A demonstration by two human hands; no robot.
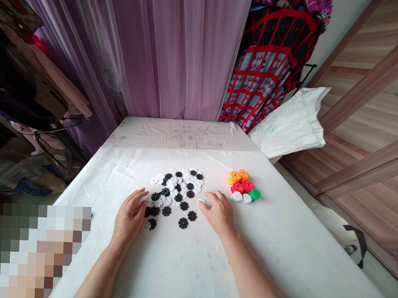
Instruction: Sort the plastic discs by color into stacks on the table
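A loose spread of black and white notched plastic snowflake discs lies in the middle of the table, such as a black disc (166, 210) and a white disc (167, 200). My left hand (130, 214) rests at the left edge of the spread, its fingers apart and curved beside the discs, with no disc visible in it. On the other side, my right hand (218, 210) has its thumb and forefinger closed on one white snowflake disc (201, 201). Two black discs, one of them a lower black disc (183, 223), lie between my hands.
Right of my right hand sit grouped orange discs (239, 176), red discs (242, 187), white discs (242, 197) and a green piece (254, 195). A pale cloth (193, 271) covers the table. A white bag (292, 124) stands by its right edge; a purple curtain (179, 56) hangs behind.
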